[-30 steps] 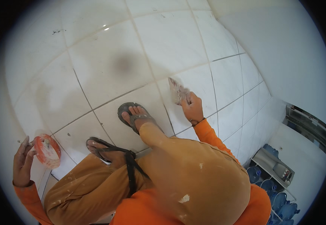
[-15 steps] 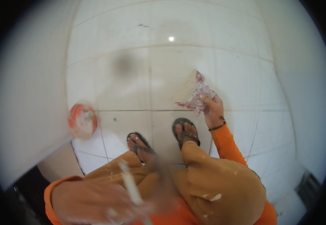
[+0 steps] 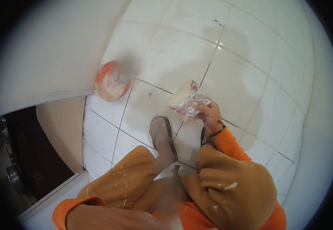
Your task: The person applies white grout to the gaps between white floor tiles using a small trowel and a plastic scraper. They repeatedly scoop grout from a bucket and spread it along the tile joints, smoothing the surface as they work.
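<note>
My right hand is closed on a crumpled red-and-white plastic packet, pinching its lower right side. White powdery stuff coats the packet, and its upper left part is cream coloured. Low in the view, my left hand is blurred and partly cut off by the lower edge. It is closed around something with a pale, handle-like part, too smeared to name. Left of the packet, an orange-red bucket, streaked with cream, stands on the floor by the wall. Cream stuff and a greyish blurred item show inside it.
My sandalled feet stand on white floor tiles. White walls rise on both sides. At the lower left, past a doorway edge, there is a dark brown piece of furniture with shiny metal round things beside it.
The view has turned left, bringing the doorway and furniture into sight. My left hand and its pale object have dropped toward the lower edge. The packet stays in my right hand.
</note>
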Motion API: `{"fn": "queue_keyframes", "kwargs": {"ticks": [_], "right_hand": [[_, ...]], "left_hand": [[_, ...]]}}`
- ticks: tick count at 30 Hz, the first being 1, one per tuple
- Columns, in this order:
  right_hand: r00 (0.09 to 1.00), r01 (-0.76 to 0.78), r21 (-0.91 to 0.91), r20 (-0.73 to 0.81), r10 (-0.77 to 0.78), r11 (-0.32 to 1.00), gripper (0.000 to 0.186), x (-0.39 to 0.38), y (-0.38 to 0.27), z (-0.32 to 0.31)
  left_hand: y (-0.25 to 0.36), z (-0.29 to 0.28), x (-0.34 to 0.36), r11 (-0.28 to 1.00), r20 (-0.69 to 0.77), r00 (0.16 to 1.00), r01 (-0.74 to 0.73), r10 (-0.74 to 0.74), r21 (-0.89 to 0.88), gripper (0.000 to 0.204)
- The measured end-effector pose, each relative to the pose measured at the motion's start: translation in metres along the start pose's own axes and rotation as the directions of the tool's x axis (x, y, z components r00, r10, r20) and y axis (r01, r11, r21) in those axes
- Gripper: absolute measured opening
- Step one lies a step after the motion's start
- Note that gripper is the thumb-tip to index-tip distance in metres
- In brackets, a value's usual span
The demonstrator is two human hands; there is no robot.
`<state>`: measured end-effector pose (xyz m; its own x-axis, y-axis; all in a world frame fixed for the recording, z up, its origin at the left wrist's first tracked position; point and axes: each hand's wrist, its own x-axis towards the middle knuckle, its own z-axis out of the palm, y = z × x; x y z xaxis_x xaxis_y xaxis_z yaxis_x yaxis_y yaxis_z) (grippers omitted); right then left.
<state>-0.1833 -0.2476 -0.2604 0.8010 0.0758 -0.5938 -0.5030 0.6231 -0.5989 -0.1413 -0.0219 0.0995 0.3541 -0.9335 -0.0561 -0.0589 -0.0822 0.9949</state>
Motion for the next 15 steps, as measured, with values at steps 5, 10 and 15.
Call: {"fn": "queue_keyframes", "kwargs": {"ticks": [5, 10, 15], "right_hand": [[0.967, -0.034, 0.026, 0.253, 0.026, 0.999, 0.044, 0.011, 0.011, 0.071], [0.801, -0.170, -0.180, 0.548, 0.242, 0.969, 0.047, 0.011, 0.037, 0.181], [0.728, -0.358, -0.181, 0.560, 0.395, 0.916, 0.044, -0.001, 0.075, 0.226]], "left_hand": [[-0.026, 0.007, -0.058, 0.829, -0.456, 0.759, 0.554, -0.465, 0.077, 0.059], [-0.126, 0.022, -0.148, 0.681, -0.605, 0.361, 0.571, -0.710, -0.458, 0.066], [-0.212, 0.050, -0.155, 0.844, -0.843, 0.172, -0.091, -0.510, -0.529, 0.055]]}}
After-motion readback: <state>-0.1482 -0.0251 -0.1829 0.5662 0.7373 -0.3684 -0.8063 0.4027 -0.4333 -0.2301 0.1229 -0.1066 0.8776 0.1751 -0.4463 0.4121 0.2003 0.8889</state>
